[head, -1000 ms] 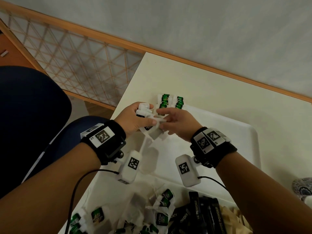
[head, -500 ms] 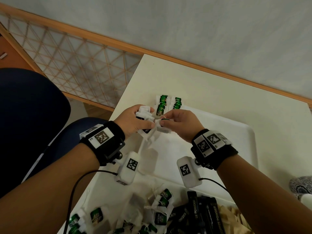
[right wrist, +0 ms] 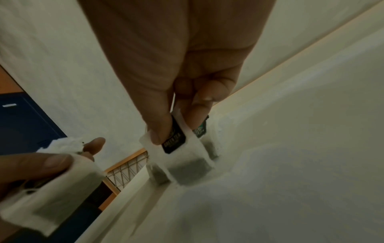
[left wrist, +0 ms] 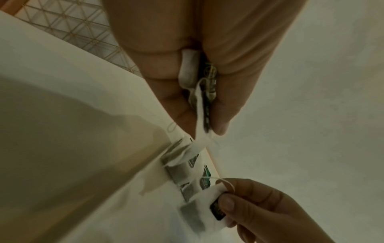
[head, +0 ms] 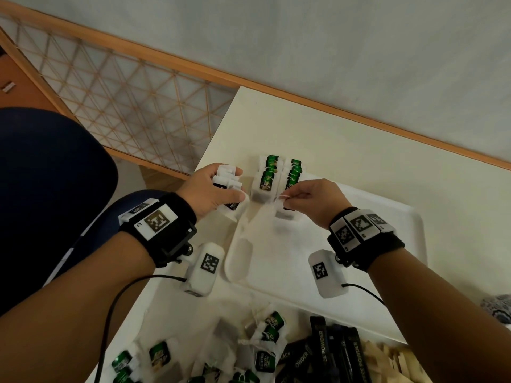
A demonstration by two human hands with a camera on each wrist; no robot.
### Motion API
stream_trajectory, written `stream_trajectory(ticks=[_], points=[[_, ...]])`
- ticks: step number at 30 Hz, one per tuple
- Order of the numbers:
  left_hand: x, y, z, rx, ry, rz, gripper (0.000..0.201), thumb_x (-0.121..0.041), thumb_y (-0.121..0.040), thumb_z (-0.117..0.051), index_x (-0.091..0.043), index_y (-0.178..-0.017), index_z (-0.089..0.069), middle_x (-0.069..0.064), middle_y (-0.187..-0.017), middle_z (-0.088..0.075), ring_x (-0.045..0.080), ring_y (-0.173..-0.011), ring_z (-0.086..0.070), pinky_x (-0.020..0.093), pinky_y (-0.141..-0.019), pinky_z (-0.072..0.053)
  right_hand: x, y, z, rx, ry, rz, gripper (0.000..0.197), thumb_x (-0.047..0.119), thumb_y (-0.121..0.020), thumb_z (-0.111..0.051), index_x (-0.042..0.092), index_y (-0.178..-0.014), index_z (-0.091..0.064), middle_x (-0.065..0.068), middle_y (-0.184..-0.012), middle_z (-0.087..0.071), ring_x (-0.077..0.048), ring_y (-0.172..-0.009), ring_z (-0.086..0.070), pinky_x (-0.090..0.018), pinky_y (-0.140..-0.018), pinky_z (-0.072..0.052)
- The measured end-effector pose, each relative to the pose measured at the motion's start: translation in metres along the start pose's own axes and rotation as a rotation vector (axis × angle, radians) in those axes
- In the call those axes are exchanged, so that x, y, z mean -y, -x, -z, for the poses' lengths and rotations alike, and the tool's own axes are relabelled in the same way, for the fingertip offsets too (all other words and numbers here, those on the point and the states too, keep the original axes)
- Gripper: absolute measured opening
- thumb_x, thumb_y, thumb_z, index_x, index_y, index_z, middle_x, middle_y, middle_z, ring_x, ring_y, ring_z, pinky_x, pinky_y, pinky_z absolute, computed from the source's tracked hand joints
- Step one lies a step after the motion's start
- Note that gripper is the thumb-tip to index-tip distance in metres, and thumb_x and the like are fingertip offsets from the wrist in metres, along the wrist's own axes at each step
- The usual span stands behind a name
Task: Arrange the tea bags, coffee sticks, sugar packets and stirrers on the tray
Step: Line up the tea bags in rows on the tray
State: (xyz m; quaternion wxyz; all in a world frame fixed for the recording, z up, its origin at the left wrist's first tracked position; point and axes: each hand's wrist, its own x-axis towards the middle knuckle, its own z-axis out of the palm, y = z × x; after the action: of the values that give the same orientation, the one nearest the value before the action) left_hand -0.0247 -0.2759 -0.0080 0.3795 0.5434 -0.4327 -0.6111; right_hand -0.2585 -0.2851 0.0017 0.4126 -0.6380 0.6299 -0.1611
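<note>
A white tray (head: 326, 283) lies on the pale table. Two short rows of tea bags (head: 279, 178) with green tags stand at its far left corner. My left hand (head: 218, 192) grips a small bundle of tea bags (head: 228, 179) at the tray's left edge; the left wrist view shows the bundle (left wrist: 199, 92) pinched between thumb and fingers. My right hand (head: 301, 196) pinches a single tea bag (right wrist: 182, 157) by its top and dark tag, its lower end touching the tray floor beside the rows.
Near me lies a loose heap of tea bags (head: 257, 352), then black coffee sticks (head: 329, 352) and pale wooden stirrers (head: 392, 363). A lattice screen (head: 119, 106) and a dark blue chair (head: 49, 189) stand left of the table. A patterned object (head: 497, 306) sits at the right edge.
My hands, together over one tea bag a second ago, have parted. The right hand carried the single bag right and down onto the tray; the left hand stayed with its bundle.
</note>
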Motion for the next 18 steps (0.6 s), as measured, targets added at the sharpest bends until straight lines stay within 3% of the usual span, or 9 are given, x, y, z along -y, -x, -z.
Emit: stream_trajectory(ticks=[4,10,14,18], points=[[0.0,-0.003,-0.003,0.005,-0.019,-0.003,0.041,0.002,-0.073,-0.077,-0.023,-0.101,-0.063,0.002,-0.088,-0.066,0.011,-0.074,-0.064,0.018,-0.064,-0.053,-0.001,-0.013,-0.002,-0.032,0.042,-0.006,0.011,0.016,-0.081,-0.072,0.027,-0.083,-0.072,0.013,-0.073,-0.067,-0.007,-0.079,-0.063,-0.017,-0.072,-0.046],[0.004,-0.006,-0.009,0.018,-0.034,0.005,0.041,0.002,-0.073,-0.077,-0.023,-0.102,-0.063,0.002,-0.086,-0.064,0.013,-0.075,-0.062,0.026,-0.071,-0.056,-0.005,-0.025,0.0,-0.084,0.05,-0.009,0.011,0.018,-0.081,-0.072,0.028,-0.084,-0.071,0.008,-0.08,-0.07,-0.01,-0.083,-0.065,-0.023,-0.077,-0.05],[0.003,-0.006,-0.014,0.031,-0.044,0.005,0.04,-0.001,-0.073,-0.078,-0.023,-0.103,-0.063,0.003,-0.087,-0.065,0.013,-0.075,-0.062,0.025,-0.069,-0.055,-0.006,-0.024,0.001,-0.128,0.114,0.003,0.013,0.021,-0.081,-0.071,0.028,-0.093,-0.07,0.007,-0.09,-0.067,-0.012,-0.085,-0.06,-0.027,-0.08,-0.05],[0.001,-0.006,-0.019,0.048,-0.036,0.012,0.04,0.001,-0.073,-0.077,-0.021,-0.104,-0.062,0.001,-0.082,-0.064,0.009,-0.067,-0.063,0.02,-0.061,-0.053,0.004,-0.011,0.001,-0.22,0.124,0.119,0.024,0.025,-0.082,-0.069,0.033,-0.105,-0.066,0.013,-0.106,-0.059,-0.006,-0.095,-0.054,-0.022,-0.082,-0.04]])
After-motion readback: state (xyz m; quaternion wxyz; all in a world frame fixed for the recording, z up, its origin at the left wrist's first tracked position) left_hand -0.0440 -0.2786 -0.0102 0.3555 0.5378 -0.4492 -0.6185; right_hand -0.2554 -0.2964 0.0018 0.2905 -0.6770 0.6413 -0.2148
